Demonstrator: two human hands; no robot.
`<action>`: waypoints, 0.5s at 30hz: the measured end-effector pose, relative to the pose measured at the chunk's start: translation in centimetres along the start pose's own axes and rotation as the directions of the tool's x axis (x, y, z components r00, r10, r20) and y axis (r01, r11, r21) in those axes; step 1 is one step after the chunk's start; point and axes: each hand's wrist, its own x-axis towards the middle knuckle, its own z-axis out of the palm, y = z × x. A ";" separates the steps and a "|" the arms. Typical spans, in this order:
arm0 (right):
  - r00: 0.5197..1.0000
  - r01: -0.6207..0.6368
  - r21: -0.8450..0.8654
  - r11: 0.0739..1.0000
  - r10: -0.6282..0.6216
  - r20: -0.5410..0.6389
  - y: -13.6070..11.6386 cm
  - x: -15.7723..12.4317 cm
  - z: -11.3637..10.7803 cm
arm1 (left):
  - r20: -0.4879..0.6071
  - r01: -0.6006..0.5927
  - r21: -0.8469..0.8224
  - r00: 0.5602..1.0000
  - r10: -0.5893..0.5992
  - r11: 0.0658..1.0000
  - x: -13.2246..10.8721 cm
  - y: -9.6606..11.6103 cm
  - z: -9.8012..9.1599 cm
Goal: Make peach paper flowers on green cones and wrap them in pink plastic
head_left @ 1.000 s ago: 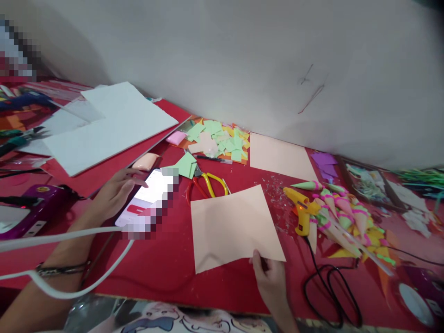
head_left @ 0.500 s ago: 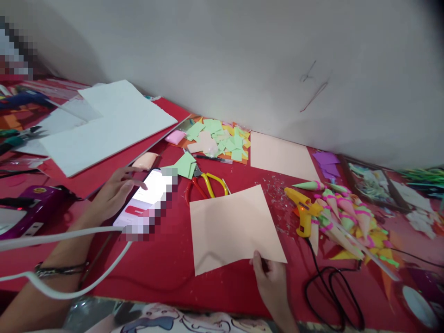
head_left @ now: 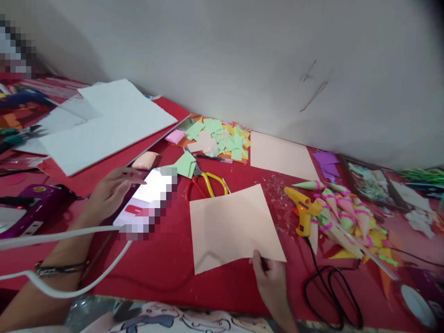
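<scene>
Watching the head feed from my post: right hand (head_left: 270,280) pinches a peach sheet (head_left: 232,226) by its near edge, toward the right corner, thumb on top, the other fingers partly hidden. The sheet sits mid-view over the red table (head_left: 156,277), its far edge just beside the pliers (head_left: 209,185); whether it lies fully flat, I can't tell. Left hand (head_left: 109,194) is loose, fingers spread and lightly bent at the left side of a lit phone (head_left: 145,199), gripping nothing I can see; screen contact unclear to me. White cable (head_left: 62,236) reaches the phone's near end. Right of the sheet, I note a yellow glue gun (head_left: 304,212) beside heaped paper cones (head_left: 362,219).
</scene>
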 end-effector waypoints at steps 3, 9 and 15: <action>1.000 0.003 -0.007 1.000 -0.003 0.003 0.1 0.0 0.0 | -0.032 0.012 0.012 0.999 -0.012 1.000 -0.1 0.1 0.0; 1.000 -0.008 -0.006 1.000 0.008 0.010 0.3 -0.1 0.1 | -0.026 0.049 0.082 0.999 -0.047 0.995 0.0 -0.1 0.1; 1.000 0.005 0.022 1.000 -0.005 -0.003 0.3 -0.1 0.1 | -0.047 0.076 0.039 0.996 -0.074 0.996 -0.2 -0.1 0.0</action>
